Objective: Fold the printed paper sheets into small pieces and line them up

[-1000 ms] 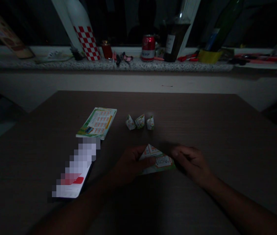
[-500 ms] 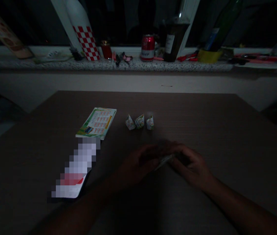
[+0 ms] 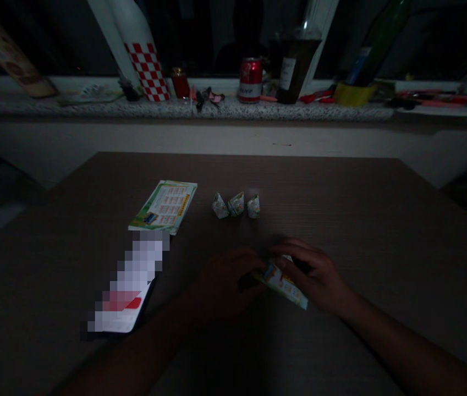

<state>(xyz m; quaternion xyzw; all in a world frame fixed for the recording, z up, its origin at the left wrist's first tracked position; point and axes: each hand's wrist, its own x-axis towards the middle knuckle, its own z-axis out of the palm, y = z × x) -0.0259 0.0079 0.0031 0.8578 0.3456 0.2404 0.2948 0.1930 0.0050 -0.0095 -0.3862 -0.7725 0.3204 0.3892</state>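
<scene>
Head: phone [image 3: 128,291] left of held paper [image 3: 286,286]

Thin paper sheet [image 3: 285,283] here, creased paper pieces [image 3: 236,204] at twelve o'clock, matt wood-grain tabletop [image 3: 340,203], there, glossy metal can [image 3: 250,74]

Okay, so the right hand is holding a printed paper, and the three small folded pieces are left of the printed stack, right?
Not quite: the three small folded pieces are right of the printed stack, as the head view shows. The right hand is holding a printed paper.
</scene>
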